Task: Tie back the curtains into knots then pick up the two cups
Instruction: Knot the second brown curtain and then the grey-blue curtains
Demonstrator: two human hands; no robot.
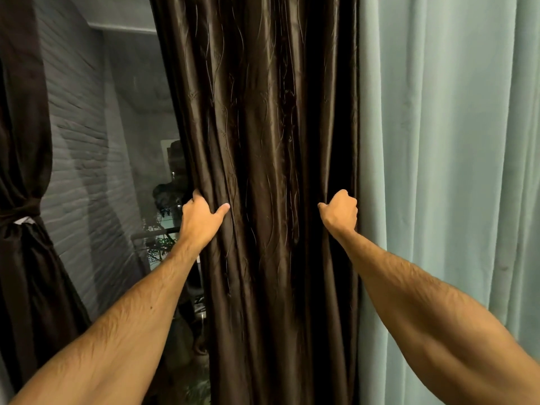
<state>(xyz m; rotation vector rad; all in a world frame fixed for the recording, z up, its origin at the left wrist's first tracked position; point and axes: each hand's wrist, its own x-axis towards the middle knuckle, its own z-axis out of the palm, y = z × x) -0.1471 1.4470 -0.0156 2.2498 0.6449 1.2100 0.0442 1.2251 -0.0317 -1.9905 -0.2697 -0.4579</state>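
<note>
A dark brown satin curtain (263, 141) hangs straight down the middle of the view in loose folds. My left hand (201, 217) grips its left edge at about waist height, fingers wrapped behind the cloth and thumb on the front. My right hand (340, 213) is closed in a fist on its right edge at the same height. At the far left a second dark curtain (26, 229) is gathered in at its middle by a dark band. No cups are in view.
A pale green curtain (444, 141) fills the right side. Between the two dark curtains a window pane (117, 141) shows a grey brick wall, a railing and plants (163, 244) outside.
</note>
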